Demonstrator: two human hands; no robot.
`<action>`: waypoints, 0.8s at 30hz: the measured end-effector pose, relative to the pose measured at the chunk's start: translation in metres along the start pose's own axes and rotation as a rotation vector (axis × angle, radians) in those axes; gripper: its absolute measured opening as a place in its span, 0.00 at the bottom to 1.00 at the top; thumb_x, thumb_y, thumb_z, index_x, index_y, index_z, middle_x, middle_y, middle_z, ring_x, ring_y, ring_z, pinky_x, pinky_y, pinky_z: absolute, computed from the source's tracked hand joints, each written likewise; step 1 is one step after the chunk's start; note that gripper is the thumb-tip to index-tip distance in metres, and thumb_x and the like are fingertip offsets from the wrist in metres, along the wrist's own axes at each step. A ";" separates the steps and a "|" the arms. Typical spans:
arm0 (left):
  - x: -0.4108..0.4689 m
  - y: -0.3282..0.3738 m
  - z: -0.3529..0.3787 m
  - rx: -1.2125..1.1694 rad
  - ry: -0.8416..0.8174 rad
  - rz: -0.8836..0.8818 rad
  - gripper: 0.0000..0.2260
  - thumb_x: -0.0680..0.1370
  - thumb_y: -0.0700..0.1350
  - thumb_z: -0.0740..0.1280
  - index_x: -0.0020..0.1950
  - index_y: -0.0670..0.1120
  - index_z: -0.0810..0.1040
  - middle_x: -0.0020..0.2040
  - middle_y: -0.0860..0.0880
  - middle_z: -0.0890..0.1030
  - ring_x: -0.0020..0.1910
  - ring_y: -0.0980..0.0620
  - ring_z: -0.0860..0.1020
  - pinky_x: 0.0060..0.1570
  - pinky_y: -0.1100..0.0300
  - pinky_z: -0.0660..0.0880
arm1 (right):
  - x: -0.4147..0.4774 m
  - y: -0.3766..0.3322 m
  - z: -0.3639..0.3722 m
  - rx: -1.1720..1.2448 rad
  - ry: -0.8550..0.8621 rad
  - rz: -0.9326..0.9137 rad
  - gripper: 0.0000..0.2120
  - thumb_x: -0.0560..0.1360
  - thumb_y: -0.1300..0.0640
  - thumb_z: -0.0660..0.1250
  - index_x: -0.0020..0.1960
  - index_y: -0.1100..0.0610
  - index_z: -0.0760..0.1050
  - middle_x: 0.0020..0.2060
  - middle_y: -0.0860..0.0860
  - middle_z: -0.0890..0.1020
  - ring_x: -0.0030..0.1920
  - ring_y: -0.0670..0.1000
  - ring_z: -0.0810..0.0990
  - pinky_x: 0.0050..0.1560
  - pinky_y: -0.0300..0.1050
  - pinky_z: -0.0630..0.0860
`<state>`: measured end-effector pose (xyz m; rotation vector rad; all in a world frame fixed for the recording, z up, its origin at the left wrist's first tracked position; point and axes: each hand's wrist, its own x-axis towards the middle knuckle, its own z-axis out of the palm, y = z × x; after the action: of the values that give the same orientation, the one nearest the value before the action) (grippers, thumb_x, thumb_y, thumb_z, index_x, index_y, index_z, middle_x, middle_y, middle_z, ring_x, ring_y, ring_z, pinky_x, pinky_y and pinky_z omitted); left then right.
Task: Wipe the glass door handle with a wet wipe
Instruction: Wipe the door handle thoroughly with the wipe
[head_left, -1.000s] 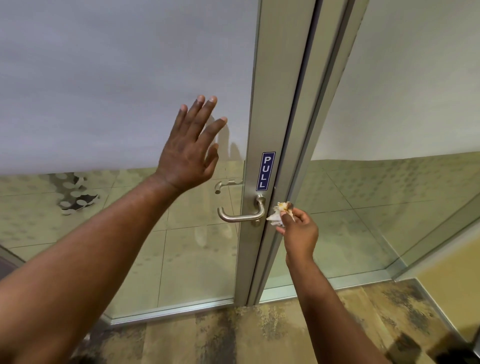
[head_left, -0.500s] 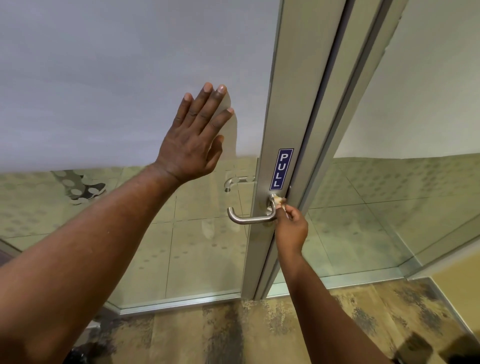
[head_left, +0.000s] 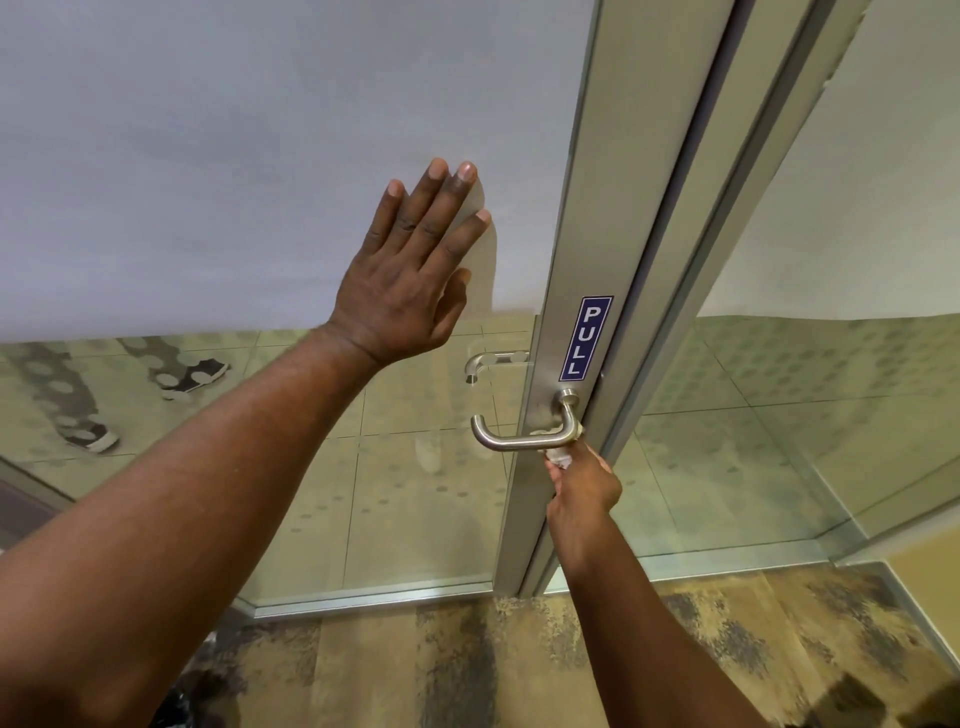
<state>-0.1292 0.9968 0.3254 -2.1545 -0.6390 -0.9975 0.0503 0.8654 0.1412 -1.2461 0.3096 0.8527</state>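
Door handle (head_left: 524, 439) of brushed metal sits on the aluminium door frame (head_left: 582, 260), just under a blue PULL sticker (head_left: 586, 338), and its lever points to the left across the glass door (head_left: 260, 156). We hold our right hand (head_left: 584, 488) just below the bend of the handle, near the frame, and its fingers are closed around a crumpled white wet wipe (head_left: 560, 456). The wipe touches the underside of the lever where it turns toward the frame. Our left hand (head_left: 410, 275) is open, with the fingers spread and pointing up, and the palm lies flat against the frosted upper part of the glass, to the left of the frame and above the handle; it grasps nothing. Through the clear lower glass we see a tiled floor (head_left: 415, 493) and a second handle (head_left: 493, 361) on the other side of the door. Below the door, a patterned carpet (head_left: 519, 665) covers the ground.
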 end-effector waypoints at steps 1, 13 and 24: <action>0.000 0.000 0.000 0.003 0.002 0.002 0.27 0.82 0.44 0.64 0.80 0.40 0.64 0.80 0.34 0.63 0.79 0.33 0.59 0.81 0.46 0.43 | -0.001 0.001 0.001 0.013 -0.011 0.005 0.09 0.76 0.66 0.73 0.55 0.66 0.81 0.39 0.57 0.85 0.39 0.54 0.85 0.58 0.54 0.82; -0.001 -0.001 0.004 0.033 0.016 0.003 0.27 0.82 0.44 0.65 0.80 0.39 0.66 0.79 0.33 0.64 0.79 0.33 0.60 0.81 0.45 0.43 | -0.016 0.002 0.009 0.508 -0.327 0.335 0.19 0.83 0.54 0.56 0.65 0.66 0.75 0.64 0.65 0.79 0.65 0.64 0.78 0.72 0.61 0.71; -0.001 -0.001 0.002 0.028 0.015 0.006 0.27 0.81 0.44 0.65 0.80 0.39 0.65 0.79 0.33 0.64 0.79 0.33 0.60 0.81 0.46 0.42 | -0.026 -0.002 0.015 0.711 -0.428 0.390 0.25 0.83 0.48 0.53 0.65 0.65 0.77 0.60 0.66 0.83 0.64 0.65 0.79 0.72 0.67 0.68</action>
<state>-0.1291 0.9988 0.3236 -2.1214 -0.6352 -0.9950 0.0312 0.8692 0.1641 -0.3288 0.4635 1.1800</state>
